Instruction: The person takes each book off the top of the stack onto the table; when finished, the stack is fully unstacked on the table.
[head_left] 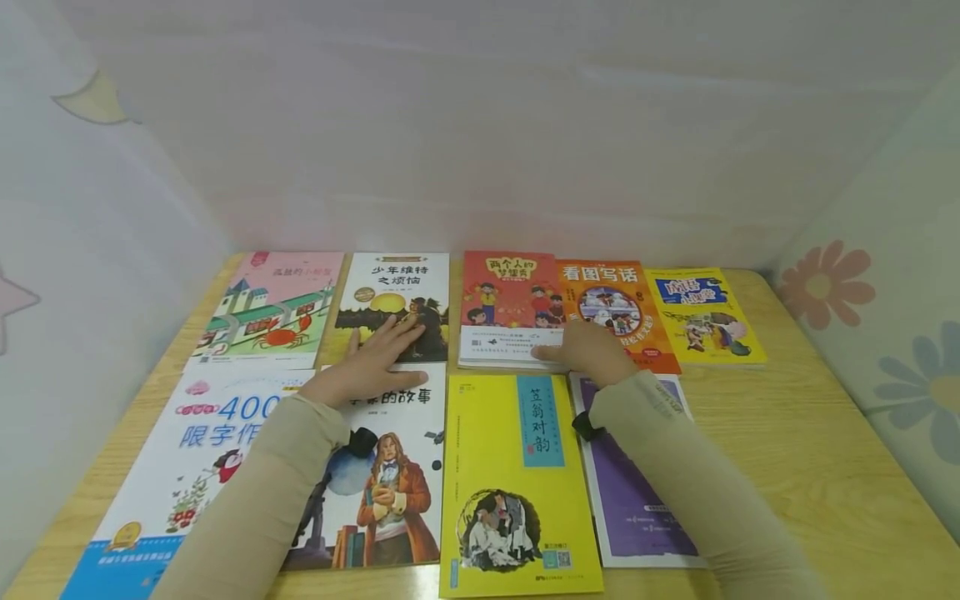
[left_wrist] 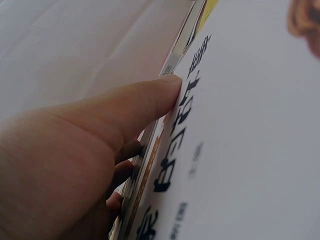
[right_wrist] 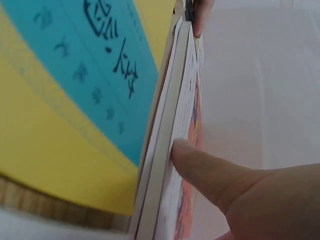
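Nine books already laid out flat; left hand point(head_left: 375, 360) rests, fingers straight, on the white book point(head_left: 396, 307), right hand point(head_left: 592, 352) presses the red book point(head_left: 510, 310).

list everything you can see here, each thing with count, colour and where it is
books, back row: 5, pink, white, red, orange, yellow, left to right at the far edge
books, front row: 4, white and blue, white with a portrait, yellow with a teal label, purple, left to right
table: 1, light wood, under the books
fabric backdrop: 1, pale, behind and beside the table
left hand: 1, flat across two white books
right hand: 1, on the red and orange books
sleeves: 2, beige, forearms
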